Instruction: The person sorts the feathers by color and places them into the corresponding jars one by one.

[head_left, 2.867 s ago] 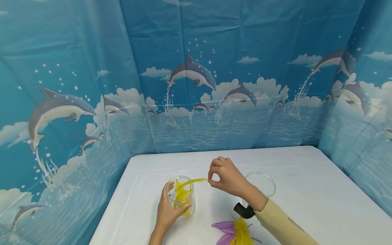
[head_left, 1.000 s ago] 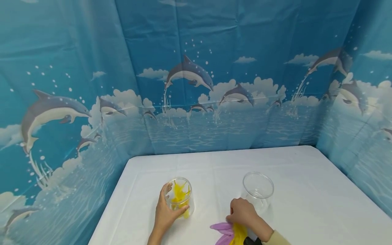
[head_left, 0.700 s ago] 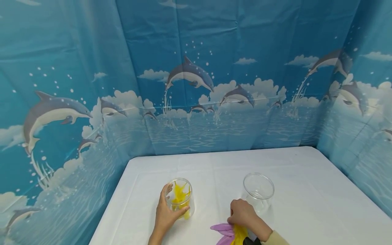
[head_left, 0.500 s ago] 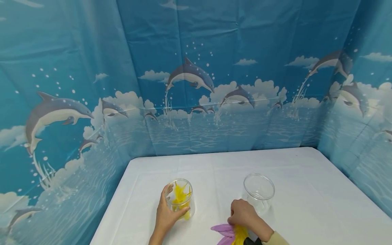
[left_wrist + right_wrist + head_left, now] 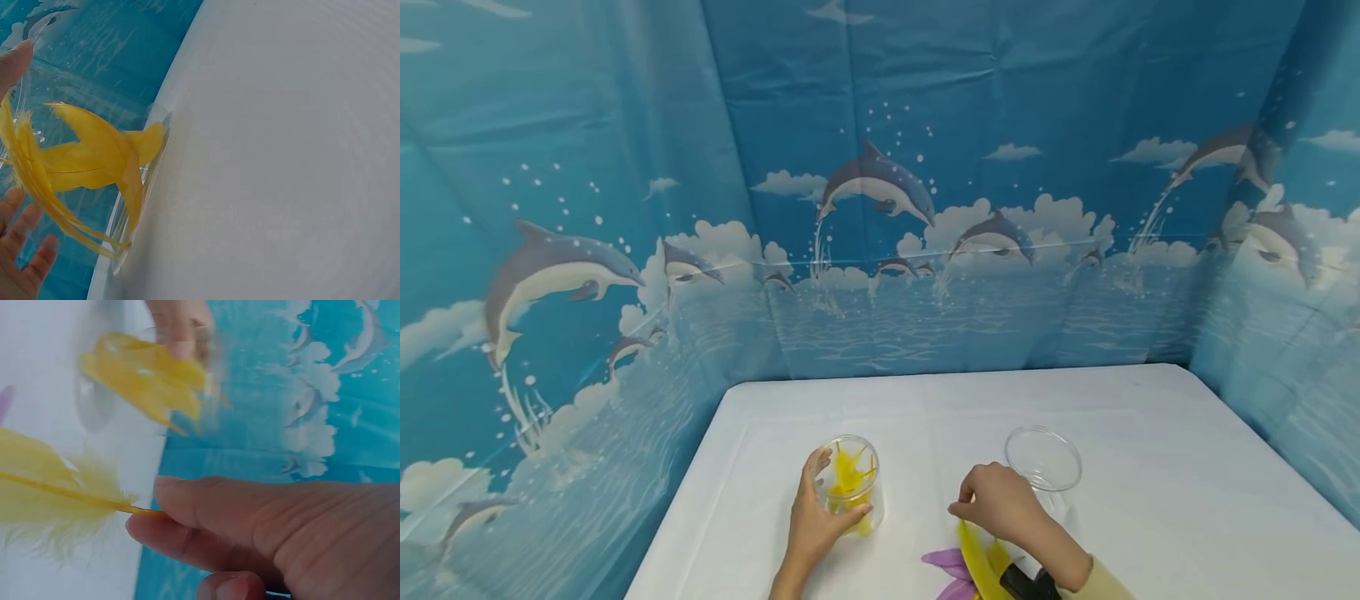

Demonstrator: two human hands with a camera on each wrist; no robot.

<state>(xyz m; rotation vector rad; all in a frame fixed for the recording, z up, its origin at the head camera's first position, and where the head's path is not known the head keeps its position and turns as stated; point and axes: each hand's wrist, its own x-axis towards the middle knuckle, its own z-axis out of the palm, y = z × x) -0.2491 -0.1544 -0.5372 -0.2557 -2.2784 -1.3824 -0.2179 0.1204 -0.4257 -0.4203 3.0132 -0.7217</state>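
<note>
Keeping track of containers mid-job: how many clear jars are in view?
2: one jar in the left grip, yellow feathers inside; another jar beyond the right grip, which partly hides it.

The head view looks from above and behind both hands, forward and down, far enough back to take in the table around them and the curtain beyond. The left wrist view is close, facing the jar in the left hand, the table edge steeply slanted. The right wrist view, also close, looks past the right hand towards the left. All three share the jar; head and right wrist share the pinched feather.
</note>
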